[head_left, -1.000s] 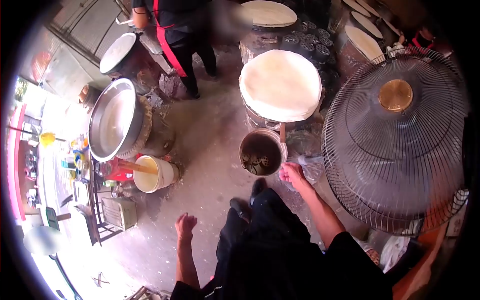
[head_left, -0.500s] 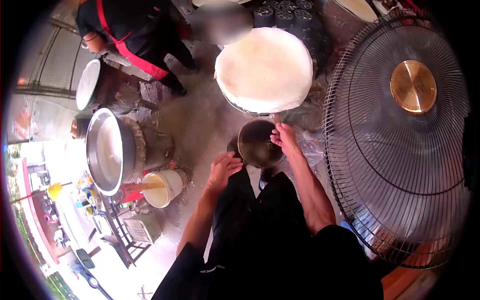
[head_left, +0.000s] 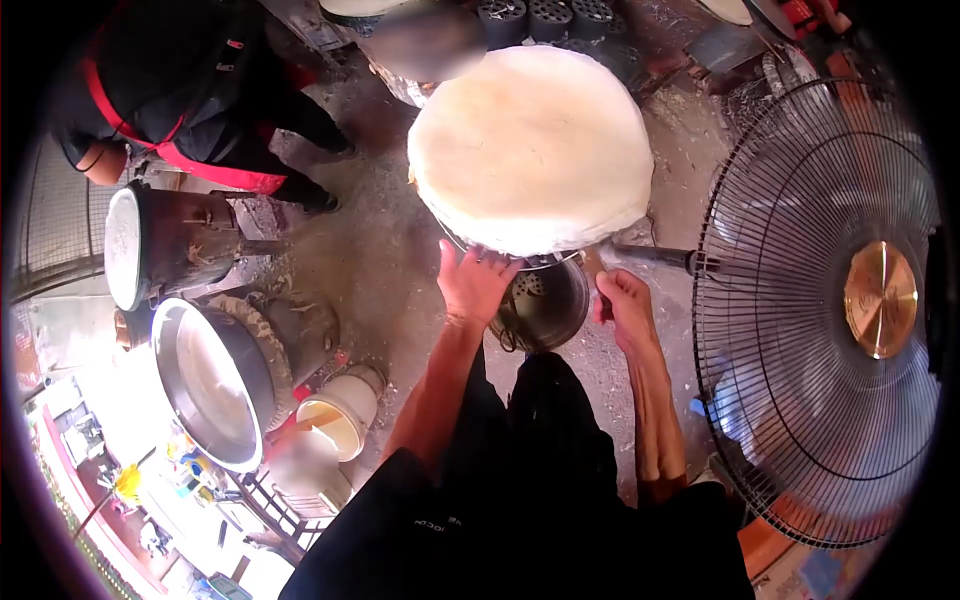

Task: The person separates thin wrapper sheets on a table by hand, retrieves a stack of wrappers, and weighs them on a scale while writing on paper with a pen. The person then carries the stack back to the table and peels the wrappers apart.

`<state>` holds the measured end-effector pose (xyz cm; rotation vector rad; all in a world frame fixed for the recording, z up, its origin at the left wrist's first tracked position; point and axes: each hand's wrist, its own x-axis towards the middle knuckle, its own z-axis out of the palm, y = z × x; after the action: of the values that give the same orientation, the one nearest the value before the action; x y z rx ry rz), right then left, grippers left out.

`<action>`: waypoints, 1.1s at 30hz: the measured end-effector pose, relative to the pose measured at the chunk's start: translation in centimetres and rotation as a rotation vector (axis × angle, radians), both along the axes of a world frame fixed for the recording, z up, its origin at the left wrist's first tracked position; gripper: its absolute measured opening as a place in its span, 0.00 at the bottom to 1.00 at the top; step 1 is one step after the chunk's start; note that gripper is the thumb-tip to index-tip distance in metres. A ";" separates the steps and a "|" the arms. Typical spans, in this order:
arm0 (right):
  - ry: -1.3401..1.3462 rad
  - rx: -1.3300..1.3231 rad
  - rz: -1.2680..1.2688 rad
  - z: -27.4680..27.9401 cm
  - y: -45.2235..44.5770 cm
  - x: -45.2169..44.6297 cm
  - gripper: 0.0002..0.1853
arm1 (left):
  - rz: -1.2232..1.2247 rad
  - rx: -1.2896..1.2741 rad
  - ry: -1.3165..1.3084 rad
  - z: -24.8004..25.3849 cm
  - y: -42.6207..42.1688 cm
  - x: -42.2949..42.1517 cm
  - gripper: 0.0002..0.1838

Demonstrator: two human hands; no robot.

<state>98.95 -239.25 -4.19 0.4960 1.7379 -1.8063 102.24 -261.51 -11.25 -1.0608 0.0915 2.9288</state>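
Note:
A thick, round stack of pale, thin dough sheets (head_left: pixel 530 145) fills the upper middle, on a support mostly hidden below it. My left hand (head_left: pixel 475 283) is at its near edge, fingers apart, the tips touching or just under the rim. To the right of that edge, my right hand (head_left: pixel 628 312) is closed on a flat brown wooden-looking handle (head_left: pixel 594 264). The handle's far end is hidden by the stack, so the tool's kind does not show. Below the stack, between my hands, is a dark round metal pot (head_left: pixel 560 310) with holes inside.
A large fan (head_left: pixel 820 310) stands close on the right. On the left are a wide metal basin (head_left: pixel 205 385), a white bucket (head_left: pixel 345 415) and a drum-shaped stove (head_left: pixel 185 240). Another person (head_left: pixel 190 110) bends at upper left. Perforated coal cylinders (head_left: pixel 550 20) stand behind the stack.
My left hand has moved up and forward to the stack's near edge. My right hand still grips the handle, further right in view. The view has shifted, and the other person bends lower.

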 end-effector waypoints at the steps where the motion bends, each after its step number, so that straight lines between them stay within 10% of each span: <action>1: -0.019 0.014 -0.001 0.5 -0.2 -0.1 0.13 | 0.051 0.039 0.109 -0.6 -0.6 -0.9 0.51; 10: -0.069 0.329 -0.130 -8.6 3.3 -2.3 0.22 | 0.036 -0.076 0.222 2.2 -2.4 -4.9 0.50; 17: -0.255 -0.791 -0.618 -8.0 -0.5 -8.4 0.38 | 0.030 -0.128 0.157 3.7 -3.5 -6.8 0.51; 22: -0.252 -0.871 -0.728 -9.2 0.1 -10.5 0.36 | -0.087 -0.139 0.293 2.2 -5.4 -6.9 0.47; 26: -0.293 -0.583 -0.609 -8.3 1.1 -11.0 0.30 | -0.197 -0.253 0.267 0.4 -6.7 -6.9 0.46; 28: -0.143 0.360 -0.551 -8.8 2.2 -11.7 0.26 | -0.187 -0.332 0.237 1.0 -6.1 -6.5 0.46; 29: 0.478 0.659 -0.511 -8.4 1.0 -10.9 0.16 | -0.136 -0.293 0.249 -0.1 -6.1 -6.2 0.45; 33: 0.960 0.678 -0.228 0.2 -10.7 -16.7 0.08 | -0.053 -0.103 0.225 -1.6 -6.3 -5.2 0.39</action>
<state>82.25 -249.94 -4.00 0.0355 3.0965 -1.6695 97.05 -267.84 -12.81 -0.7211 0.2725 3.0117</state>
